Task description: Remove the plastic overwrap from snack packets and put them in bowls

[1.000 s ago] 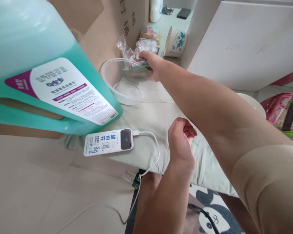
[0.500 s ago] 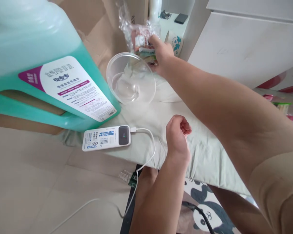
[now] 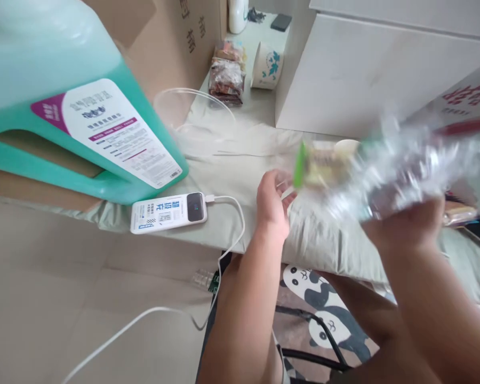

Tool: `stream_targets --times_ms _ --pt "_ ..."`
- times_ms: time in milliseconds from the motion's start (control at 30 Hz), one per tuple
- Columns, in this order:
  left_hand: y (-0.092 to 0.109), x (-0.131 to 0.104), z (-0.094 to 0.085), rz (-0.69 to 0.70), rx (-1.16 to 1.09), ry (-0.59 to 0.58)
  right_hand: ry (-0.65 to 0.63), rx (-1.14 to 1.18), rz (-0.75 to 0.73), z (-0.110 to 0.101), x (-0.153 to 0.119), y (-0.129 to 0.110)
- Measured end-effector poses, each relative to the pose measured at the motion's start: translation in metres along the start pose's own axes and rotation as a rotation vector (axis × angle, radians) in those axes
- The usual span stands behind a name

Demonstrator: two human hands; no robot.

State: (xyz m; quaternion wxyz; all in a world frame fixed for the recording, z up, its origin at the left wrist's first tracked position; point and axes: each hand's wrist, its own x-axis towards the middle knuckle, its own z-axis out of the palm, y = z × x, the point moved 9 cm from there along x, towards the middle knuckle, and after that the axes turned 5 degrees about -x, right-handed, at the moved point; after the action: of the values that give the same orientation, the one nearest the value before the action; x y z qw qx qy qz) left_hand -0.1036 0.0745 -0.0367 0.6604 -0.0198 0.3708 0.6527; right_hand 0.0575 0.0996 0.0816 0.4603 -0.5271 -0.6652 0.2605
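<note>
My right hand [image 3: 408,226] is blurred, on the right above the cloth-covered surface. It grips a bunch of snack packets [image 3: 400,170] in crinkled clear plastic, which hides most of its fingers. A yellowish packet with a green end [image 3: 322,162] sticks out to the left of the bunch. Near the middle is my left hand [image 3: 272,205], its fingers loosely bent and apart, with nothing seen in it. The green end of the packet is just right of its fingertips. Left of and behind this hand, a clear plastic bowl [image 3: 202,133] rests on the cloth.
A large jug of green liquid [image 3: 144,112] stands at left. Before it lies a white power bank [image 3: 168,213] with a cable [image 3: 240,224]. Wrapped snacks [image 3: 226,80], a paper cup [image 3: 267,66] and a cardboard box [image 3: 176,48] are behind; a white box [image 3: 368,74] stands at back right.
My right hand has swung from the back, beside the bowl, to the right front, carrying the packets. Wrapped snacks and the cup now show behind. My left hand's fingers have opened somewhat.
</note>
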Motion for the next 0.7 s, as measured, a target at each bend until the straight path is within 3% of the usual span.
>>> stream_targets --times_ms 67,133,267,367,467,567,700 --pt "-0.015 -0.002 0.012 -0.076 0.144 -0.145 0.068 0.118 0.175 -0.033 -0.056 0.042" --pt "-0.035 -0.007 0.025 -0.145 0.347 -0.297 0.074 0.279 0.382 -0.044 -0.097 0.083" --pt "-0.074 -0.014 0.041 -0.152 0.728 -0.491 0.101 0.430 0.544 -0.050 -0.125 0.129" --pt "-0.084 -0.009 0.047 -0.039 0.851 -0.504 0.165 0.489 0.591 -0.064 -0.128 0.150" --pt "-0.092 -0.006 0.051 0.001 0.898 -0.542 0.092 0.471 0.602 -0.076 -0.136 0.163" --pt "-0.098 -0.007 0.051 0.018 1.016 -0.556 -0.002 0.375 0.537 -0.087 -0.143 0.167" --pt "-0.100 -0.012 0.047 0.074 1.127 -0.475 0.003 0.296 0.406 -0.105 -0.147 0.161"
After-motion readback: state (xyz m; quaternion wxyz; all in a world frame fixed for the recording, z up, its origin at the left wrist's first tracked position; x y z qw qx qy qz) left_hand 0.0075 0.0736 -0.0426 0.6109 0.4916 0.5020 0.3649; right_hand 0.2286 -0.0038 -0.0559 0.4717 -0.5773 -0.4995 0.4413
